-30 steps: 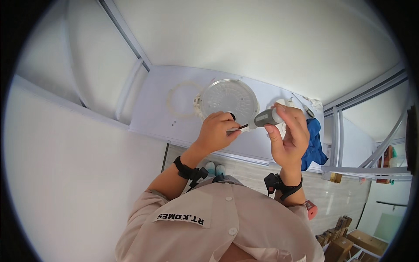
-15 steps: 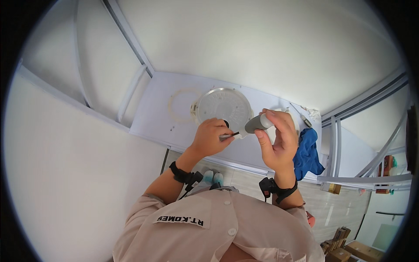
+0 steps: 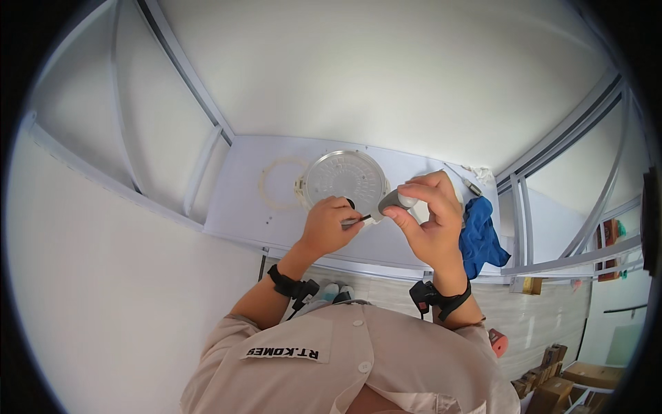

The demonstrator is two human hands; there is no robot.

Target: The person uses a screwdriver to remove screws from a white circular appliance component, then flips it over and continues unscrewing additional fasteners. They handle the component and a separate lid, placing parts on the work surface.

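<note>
My right hand (image 3: 433, 214) grips the grey handle of a screwdriver (image 3: 392, 202), fingertips around its light end. The dark shaft points down-left to my left hand (image 3: 329, 226), whose fingers pinch a small greyish piece (image 3: 351, 222) against the shaft's tip; its kind is hard to make out. A small black round part (image 3: 350, 204) shows beside the left fingertips. Just beyond my hands lies a round silver-rimmed lid-like disc (image 3: 343, 178) with cream side pieces. A white object (image 3: 425, 210) is mostly hidden behind my right hand.
A thin cream ring (image 3: 265, 181) lies left of the disc on the white table (image 3: 238, 207). To the right are a blue cloth (image 3: 483, 238) over the front edge, a second tool with a grey handle (image 3: 473, 187) and crumpled white tissue (image 3: 484, 175). White walls and frame bars stand around.
The screwdriver and my right hand have shifted slightly left and down in the picture, and the right fingers have curled closer around the handle end. The disc and table appear a little lower.
</note>
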